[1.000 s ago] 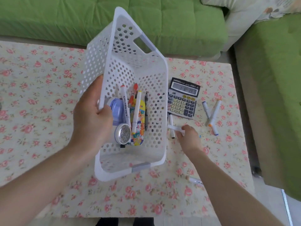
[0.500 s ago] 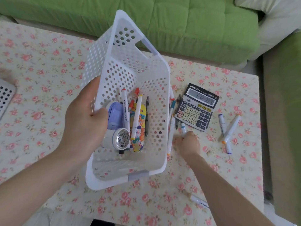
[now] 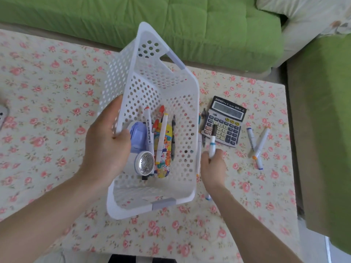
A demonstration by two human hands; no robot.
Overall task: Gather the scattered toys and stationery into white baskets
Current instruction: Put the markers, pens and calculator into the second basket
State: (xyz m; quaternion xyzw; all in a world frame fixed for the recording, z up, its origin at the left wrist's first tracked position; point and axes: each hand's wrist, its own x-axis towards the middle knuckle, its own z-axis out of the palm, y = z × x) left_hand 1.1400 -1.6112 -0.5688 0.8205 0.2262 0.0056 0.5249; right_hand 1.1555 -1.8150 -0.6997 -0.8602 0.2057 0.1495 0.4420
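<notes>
My left hand [image 3: 106,143] grips the left rim of a white perforated basket [image 3: 176,88], which is held tilted above the table. Inside lie a lint shaver [image 3: 144,162], a purple-blue toy [image 3: 137,132], a colourful pencil case [image 3: 164,158] and several markers and pens. My right hand [image 3: 213,164], just right of the basket, grips a white marker [image 3: 212,143] with a blue band and black tip, pointing up over the calculator [image 3: 226,121]. More pens [image 3: 203,128] lie between basket and calculator. Two crossed markers [image 3: 258,145] lie further right.
The table wears a floral cloth [image 3: 47,92]. A green sofa [image 3: 209,25] runs along the far side and another green seat [image 3: 326,130] stands right of the table. A grey perforated object [image 3: 2,114] shows at the left edge. Another marker [image 3: 208,197] lies under my right wrist.
My right hand has picked a marker up off the table and now holds it upright. The basket has stayed in my left hand. The camera view has shifted.
</notes>
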